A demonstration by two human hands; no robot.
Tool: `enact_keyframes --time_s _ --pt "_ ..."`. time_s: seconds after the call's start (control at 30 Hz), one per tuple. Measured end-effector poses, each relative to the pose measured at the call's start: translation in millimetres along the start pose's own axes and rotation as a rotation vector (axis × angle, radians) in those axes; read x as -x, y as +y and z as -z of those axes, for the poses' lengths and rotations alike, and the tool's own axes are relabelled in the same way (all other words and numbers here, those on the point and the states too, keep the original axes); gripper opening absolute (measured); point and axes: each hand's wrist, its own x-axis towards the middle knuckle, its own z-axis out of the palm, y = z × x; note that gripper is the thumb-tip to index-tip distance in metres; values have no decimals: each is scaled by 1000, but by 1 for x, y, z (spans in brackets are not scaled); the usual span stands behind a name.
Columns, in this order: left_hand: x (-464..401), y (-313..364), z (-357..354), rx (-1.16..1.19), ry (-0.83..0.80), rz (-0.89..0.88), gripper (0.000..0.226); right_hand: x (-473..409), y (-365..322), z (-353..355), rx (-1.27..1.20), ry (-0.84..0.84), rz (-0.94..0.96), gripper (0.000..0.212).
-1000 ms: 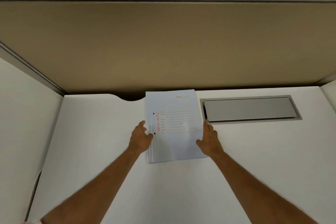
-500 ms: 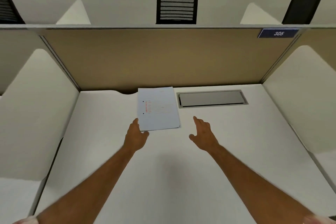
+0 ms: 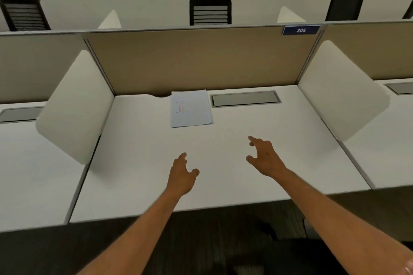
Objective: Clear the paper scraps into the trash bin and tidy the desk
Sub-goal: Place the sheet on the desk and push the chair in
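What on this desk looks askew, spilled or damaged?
Nothing stands out. The white stack of printed sheets lies flat and near-square beside the grey metal cable hatch; both hands hover open, holding nothing.

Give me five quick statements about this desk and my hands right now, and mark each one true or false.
1. The stack of papers lies flat at the back of the desk, left of the metal cable hatch. True.
2. The left hand is gripping the papers. False: it is open above the bare desk, apart from them.
3. The right hand holds nothing. True.
4. The blue label on the partition reads 503. False: it reads 305.
5. Paper scraps are scattered over the desk. False: only the stack shows.
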Motion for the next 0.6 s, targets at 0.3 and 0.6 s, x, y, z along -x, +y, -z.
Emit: enact_keyframes --time_s 0.3,0.6 --pt "142 -38 -39 41 -89 -20 76 152 64 15 12 33 -43 69" --pt "291 -79 -128 -26 -254 38 80 309 122 50 69 -4 -73 67"
